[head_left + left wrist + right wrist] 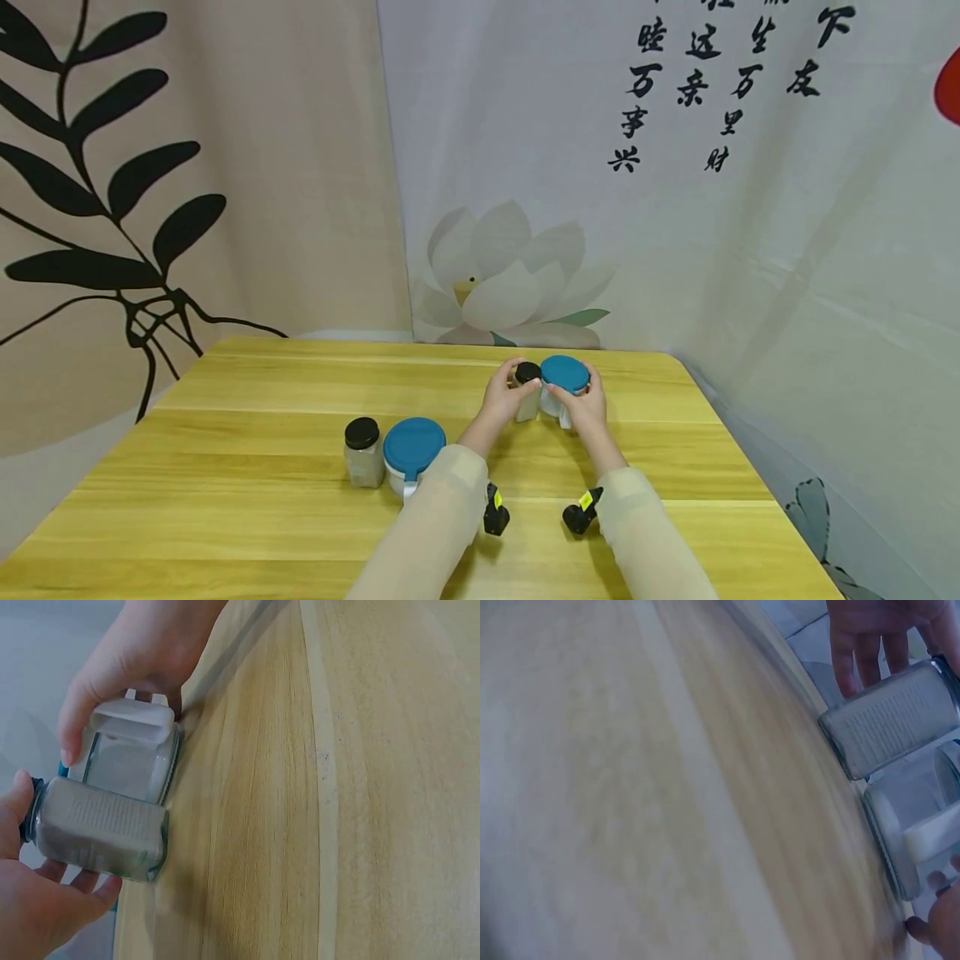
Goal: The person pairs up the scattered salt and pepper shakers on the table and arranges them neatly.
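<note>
Toward the back of the wooden table, my left hand point(501, 398) grips a small glass jar point(105, 829) with a black lid point(528, 372) and pale contents. The left wrist view has its thumb by the lid and its fingers along the side. Right beside it stands a clear container point(124, 769) with a blue lid point(565, 373) and a white handle point(934, 834). My right hand point(587, 407) holds that container around its lid end, thumb on the near side. The two vessels stand side by side, close together; part of each is hidden by fingers.
Nearer on the left stand a second black-lidded jar point(364, 454) and a second blue-lidded container point(414, 446), the latter partly behind my left sleeve point(442, 508). The yellow wooden table point(262, 400) ends just behind the held vessels, before a printed curtain point(510, 167).
</note>
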A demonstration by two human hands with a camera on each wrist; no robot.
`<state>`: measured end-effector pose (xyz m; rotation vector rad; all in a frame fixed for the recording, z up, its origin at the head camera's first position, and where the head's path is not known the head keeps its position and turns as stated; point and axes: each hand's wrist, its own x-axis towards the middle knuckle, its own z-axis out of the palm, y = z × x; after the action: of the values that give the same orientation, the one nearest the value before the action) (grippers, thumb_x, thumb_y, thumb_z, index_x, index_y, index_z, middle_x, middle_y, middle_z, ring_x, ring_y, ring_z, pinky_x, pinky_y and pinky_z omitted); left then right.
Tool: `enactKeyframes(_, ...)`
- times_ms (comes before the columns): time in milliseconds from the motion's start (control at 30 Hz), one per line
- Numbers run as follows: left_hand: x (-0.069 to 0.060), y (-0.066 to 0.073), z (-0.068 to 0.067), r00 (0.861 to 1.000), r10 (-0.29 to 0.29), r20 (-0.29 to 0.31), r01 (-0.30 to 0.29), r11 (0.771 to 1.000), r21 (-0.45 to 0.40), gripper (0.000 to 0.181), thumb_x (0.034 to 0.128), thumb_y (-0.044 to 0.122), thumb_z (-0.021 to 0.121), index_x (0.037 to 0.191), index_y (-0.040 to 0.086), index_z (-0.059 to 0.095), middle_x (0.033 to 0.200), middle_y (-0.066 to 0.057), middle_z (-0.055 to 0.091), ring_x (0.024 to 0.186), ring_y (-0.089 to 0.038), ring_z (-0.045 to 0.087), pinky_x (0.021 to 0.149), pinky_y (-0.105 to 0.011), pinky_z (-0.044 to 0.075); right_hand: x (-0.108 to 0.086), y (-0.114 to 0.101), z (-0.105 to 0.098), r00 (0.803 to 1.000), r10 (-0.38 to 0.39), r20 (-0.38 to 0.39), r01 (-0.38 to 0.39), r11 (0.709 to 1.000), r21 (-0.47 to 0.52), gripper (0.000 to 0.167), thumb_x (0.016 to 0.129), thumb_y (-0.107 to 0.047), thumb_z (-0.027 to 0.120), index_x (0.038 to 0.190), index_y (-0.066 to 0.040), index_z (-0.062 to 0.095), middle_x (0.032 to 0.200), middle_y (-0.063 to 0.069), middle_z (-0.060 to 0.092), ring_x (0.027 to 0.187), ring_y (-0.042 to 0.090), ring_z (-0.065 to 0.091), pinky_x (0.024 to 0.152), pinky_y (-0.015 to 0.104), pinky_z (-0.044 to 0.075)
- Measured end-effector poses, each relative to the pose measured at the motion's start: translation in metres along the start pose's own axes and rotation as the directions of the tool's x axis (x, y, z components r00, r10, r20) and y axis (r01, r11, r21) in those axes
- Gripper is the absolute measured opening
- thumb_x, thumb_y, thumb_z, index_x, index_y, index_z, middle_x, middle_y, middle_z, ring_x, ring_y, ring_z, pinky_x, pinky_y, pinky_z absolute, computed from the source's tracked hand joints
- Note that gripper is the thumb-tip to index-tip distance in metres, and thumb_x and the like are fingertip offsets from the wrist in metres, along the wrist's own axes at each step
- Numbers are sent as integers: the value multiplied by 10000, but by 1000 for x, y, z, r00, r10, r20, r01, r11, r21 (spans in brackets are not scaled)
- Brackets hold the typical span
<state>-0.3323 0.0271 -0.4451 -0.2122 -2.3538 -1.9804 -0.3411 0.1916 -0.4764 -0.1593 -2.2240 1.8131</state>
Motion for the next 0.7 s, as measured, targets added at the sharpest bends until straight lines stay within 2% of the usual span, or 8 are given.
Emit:
enactKeyframes(333, -2, 0, -1, 1000, 21, -7, -21, 1000, 12, 475, 897, 192, 698, 1329, 88, 531, 1086, -105, 539, 973, -258, 515, 808, -404, 471, -4, 1, -5, 1000, -24, -14, 23, 999, -26, 895, 787, -203, 806, 1491, -87, 265, 1493, 199, 301, 1345, 372, 308, 1055, 527, 282)
enactKeyframes(700, -7, 9, -1, 999, 50, -4, -50, 999, -12, 460, 892, 193, 703, 1311, 92, 544, 1048, -105, 563, 972, -268, 542, 804, -413, 475, -11, -4, -15, 998, -58, -32, 57, 998, -24, 892, 773, -232, 814, 1474, -66, 289, 1450, 212, 355, 1298, 374, 363, 1037, 532, 304)
